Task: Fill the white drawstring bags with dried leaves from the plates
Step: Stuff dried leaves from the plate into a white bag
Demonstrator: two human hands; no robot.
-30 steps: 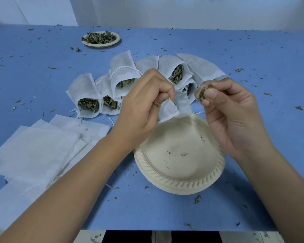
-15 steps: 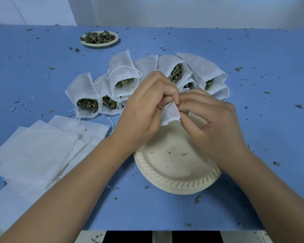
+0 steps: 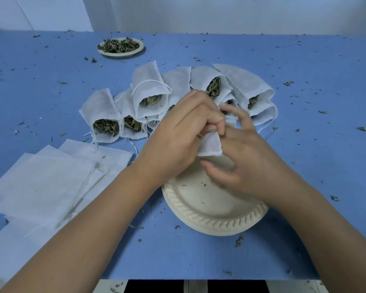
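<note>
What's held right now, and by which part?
The left hand grips a white drawstring bag by its upper end, above the near plate. The right hand holds nothing, fingers spread at the bag.

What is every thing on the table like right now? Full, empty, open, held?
held bag: gripped by the left hand, above the near plate.
right hand: fingers spread, beside the held bag.
near plate: almost empty.
far plate: heaped with dried leaves.
filled bags: lying down, mouths open, leaves showing.
flat bags: empty, stacked.
</note>
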